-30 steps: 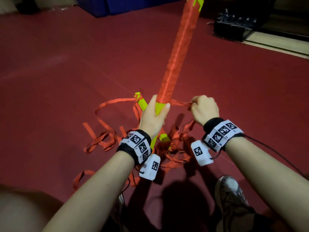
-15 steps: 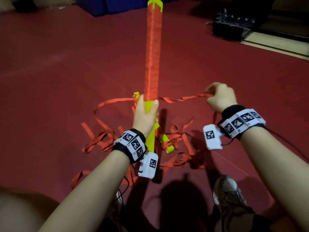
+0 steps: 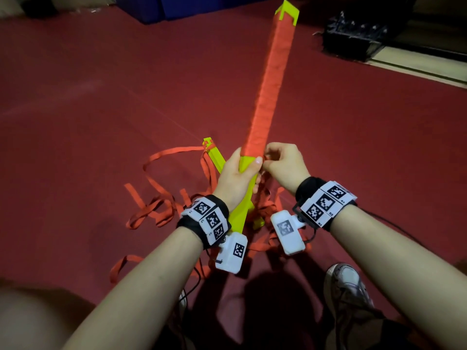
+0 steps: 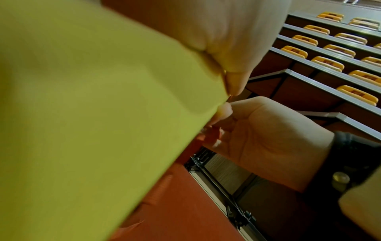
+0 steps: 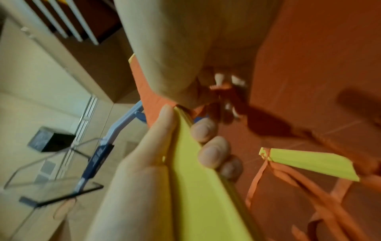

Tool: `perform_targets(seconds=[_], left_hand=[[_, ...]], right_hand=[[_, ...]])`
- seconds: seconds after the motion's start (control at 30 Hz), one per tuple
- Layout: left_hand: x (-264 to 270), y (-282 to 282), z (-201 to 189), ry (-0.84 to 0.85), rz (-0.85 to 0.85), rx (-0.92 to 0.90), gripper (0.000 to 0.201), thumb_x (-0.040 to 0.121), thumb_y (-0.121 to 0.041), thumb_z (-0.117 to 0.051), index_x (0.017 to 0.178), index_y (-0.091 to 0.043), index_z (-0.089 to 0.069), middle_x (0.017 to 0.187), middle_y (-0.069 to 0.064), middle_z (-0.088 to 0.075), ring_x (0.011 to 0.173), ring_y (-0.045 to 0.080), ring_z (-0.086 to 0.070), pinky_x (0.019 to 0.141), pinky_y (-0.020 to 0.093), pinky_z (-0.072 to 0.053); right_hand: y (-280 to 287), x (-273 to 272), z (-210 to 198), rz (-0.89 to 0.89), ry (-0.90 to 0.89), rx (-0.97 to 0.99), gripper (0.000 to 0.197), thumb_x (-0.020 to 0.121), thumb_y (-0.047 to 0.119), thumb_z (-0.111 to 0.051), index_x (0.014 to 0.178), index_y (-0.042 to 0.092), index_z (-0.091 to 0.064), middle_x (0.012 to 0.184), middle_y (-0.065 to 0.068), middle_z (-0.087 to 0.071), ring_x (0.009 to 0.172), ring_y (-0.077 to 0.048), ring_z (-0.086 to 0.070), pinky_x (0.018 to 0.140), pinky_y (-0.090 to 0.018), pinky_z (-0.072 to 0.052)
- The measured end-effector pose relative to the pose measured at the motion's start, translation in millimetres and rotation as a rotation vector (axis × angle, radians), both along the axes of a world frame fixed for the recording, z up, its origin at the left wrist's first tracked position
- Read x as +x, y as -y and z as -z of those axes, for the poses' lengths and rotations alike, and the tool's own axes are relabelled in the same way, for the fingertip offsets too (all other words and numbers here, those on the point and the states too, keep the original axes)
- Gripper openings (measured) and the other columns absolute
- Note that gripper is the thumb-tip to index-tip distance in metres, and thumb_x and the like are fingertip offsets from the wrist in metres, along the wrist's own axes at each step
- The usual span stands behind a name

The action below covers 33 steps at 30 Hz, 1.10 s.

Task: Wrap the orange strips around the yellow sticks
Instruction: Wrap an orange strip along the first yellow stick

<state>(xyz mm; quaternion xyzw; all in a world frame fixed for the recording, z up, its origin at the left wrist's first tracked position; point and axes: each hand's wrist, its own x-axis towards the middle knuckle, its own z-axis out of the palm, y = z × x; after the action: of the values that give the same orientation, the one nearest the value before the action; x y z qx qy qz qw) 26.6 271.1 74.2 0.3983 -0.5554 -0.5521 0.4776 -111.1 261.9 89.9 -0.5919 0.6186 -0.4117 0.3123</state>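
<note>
Red flooring [image 3: 101, 102] is spreading under me. My left hand [image 3: 237, 178] is gripping the yellow stick [image 3: 246, 195] just below its orange wrapping [image 3: 267, 92]. Beside it, my right hand [image 3: 283, 165] is pinching the orange strip [image 4: 210, 135], mostly hidden by my fingers. Loose strips [image 3: 156, 208] and a second stick [image 3: 214, 157] are lying beyond my wrists.

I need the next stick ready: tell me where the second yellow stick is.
In the head view the second yellow stick lies on the red floor, just left of the left hand, among loose orange strips, one tied at its far end.
</note>
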Motion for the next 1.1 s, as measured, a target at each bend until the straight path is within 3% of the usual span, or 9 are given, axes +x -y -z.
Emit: perform_targets(seconds=[0.07,0.13,0.27,0.4,0.57,0.73,0.87,0.97,1.1], left_hand=[[2.5,1.4,0.8,0.025,-0.005,-0.013,0.006,0.104,-0.013,-0.055,0.100,-0.017,-0.053,0.064,0.004,-0.051,0.051,0.016,-0.047,0.045,0.028,-0.042],[3.0,1.5,1.2,0.029,-0.005,-0.020,0.006,0.105,-0.012,-0.054,0.100,-0.014,-0.051,0.064,0.006,-0.050,0.047,0.013,-0.046,0.044,0.027,-0.042],[0.4,-1.8,0.4,-0.018,0.020,0.012,0.003,0.105,-0.010,-0.053,0.107,-0.010,-0.051,0.065,0.003,-0.051,0.050,0.012,-0.048,0.043,0.026,-0.041],[-1.0,-3.5,-0.8,-0.071,0.050,0.080,0.007,0.104,-0.009,-0.054,0.109,-0.013,-0.053,0.067,0.003,-0.050,0.052,0.013,-0.049,0.044,0.025,-0.041],[1.1,-3.6,-2.8,-0.061,0.068,0.067,0.010,0.103,-0.007,-0.055,0.101,-0.017,-0.055,0.062,-0.005,-0.056,0.054,0.015,-0.050,0.044,0.026,-0.041],[5.2,1.4,-2.3,-0.026,0.001,0.052,0.008,0.103,-0.010,-0.057,0.098,-0.016,-0.055,0.065,0.003,-0.052,0.051,0.014,-0.050,0.045,0.026,-0.043],[9.5,3.0,-3.5,-0.060,-0.039,0.067,0.003,0.103,-0.009,-0.057,0.102,-0.012,-0.054,0.066,0.003,-0.051,0.050,0.013,-0.050,0.044,0.026,-0.043],[13.4,4.6,-2.5,-0.037,-0.052,0.067,0.004,0.103,-0.012,-0.057,0.102,-0.016,-0.057,0.072,0.009,-0.054,0.048,0.015,-0.050,0.046,0.027,-0.043],[15.3,6.8,-0.6,-0.019,-0.019,0.093,0.007,0.101,-0.015,-0.060,0.099,-0.022,-0.060,0.064,-0.004,-0.055,0.054,0.019,-0.053,0.052,0.030,-0.045]], right_hand=[[1.4,-5.0,-1.9,0.086,-0.052,-0.039,0.020,0.072,0.005,-0.055,0.076,0.021,-0.067,0.073,0.000,-0.071,0.077,-0.023,-0.071,0.079,-0.038,-0.058],[2.2,-8.7,-3.9,0.065,0.039,-0.017,0.025,0.075,0.001,-0.053,0.076,0.022,-0.068,0.073,0.003,-0.071,0.072,-0.018,-0.069,0.074,-0.035,-0.057],[1.0,-3.4,-9.0,0.009,0.357,0.114,0.024,0.078,-0.008,-0.051,0.076,0.013,-0.062,0.067,-0.007,-0.061,0.055,-0.017,-0.057,0.057,-0.026,-0.046],[-7.3,2.7,-20.0,-0.089,0.466,0.190,0.031,0.081,-0.020,-0.041,0.076,0.007,-0.056,0.051,-0.009,-0.053,0.035,-0.013,-0.050,0.040,-0.019,-0.040],[0.5,-5.0,-9.4,0.063,0.247,0.146,0.029,0.082,-0.012,-0.042,0.075,0.009,-0.061,0.054,-0.012,-0.059,0.039,-0.018,-0.057,0.039,-0.025,-0.046],[5.9,-26.5,-2.0,0.207,0.065,0.111,0.035,0.072,-0.008,-0.040,0.066,0.015,-0.066,0.054,-0.007,-0.065,0.046,-0.018,-0.061,0.049,-0.030,-0.055],[8.4,-43.5,-0.8,0.302,0.118,0.164,0.034,0.073,-0.006,-0.039,0.063,0.013,-0.066,0.056,-0.010,-0.062,0.044,-0.021,-0.055,0.041,-0.021,-0.043],[11.5,-55.4,-0.8,0.332,0.138,0.214,0.034,0.069,-0.005,-0.040,0.051,0.012,-0.064,0.044,-0.006,-0.055,0.041,-0.023,-0.051,0.040,-0.019,-0.042],[13.3,-57.8,0.4,0.157,-0.042,0.323,0.037,0.069,-0.006,-0.037,0.044,0.013,-0.057,0.032,0.000,-0.041,0.036,-0.020,-0.039,0.045,-0.021,-0.034]])
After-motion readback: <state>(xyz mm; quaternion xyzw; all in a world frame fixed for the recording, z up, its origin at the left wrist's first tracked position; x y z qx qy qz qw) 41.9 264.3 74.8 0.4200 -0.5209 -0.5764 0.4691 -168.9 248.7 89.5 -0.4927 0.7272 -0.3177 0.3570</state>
